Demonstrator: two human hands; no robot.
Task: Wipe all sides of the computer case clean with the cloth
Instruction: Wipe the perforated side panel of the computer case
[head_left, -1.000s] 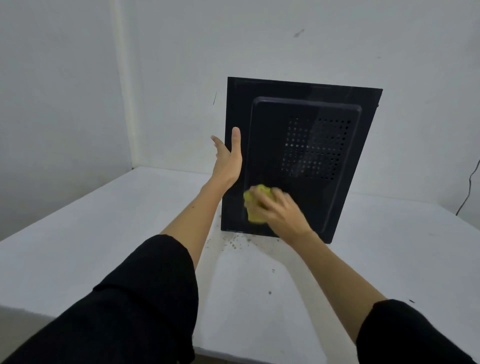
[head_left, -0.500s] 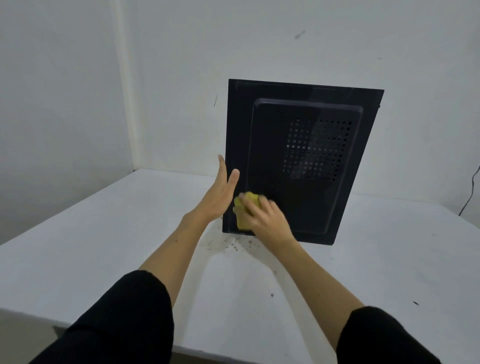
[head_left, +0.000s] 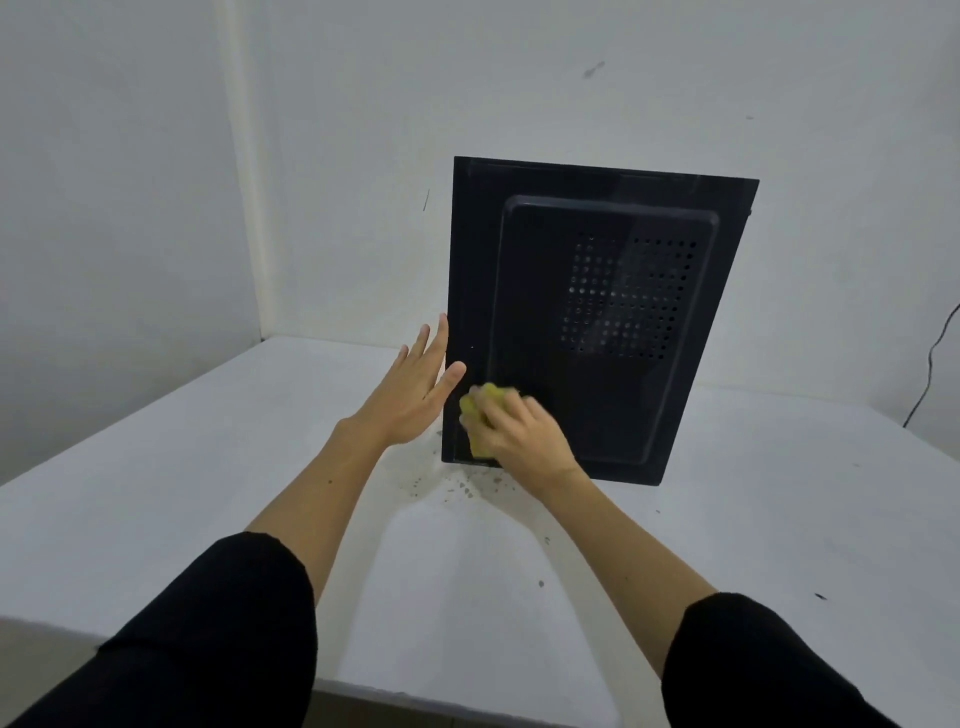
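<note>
One computer case stands upright on the bench, one right hand clutching one yellow cloth against it, one left hand flat-fingered at its edge.

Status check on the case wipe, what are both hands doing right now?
Left hand open, flat against computer case left edge. Right hand presses yellow cloth on lower left of side panel. Nothing blocking; specks on table.
</note>
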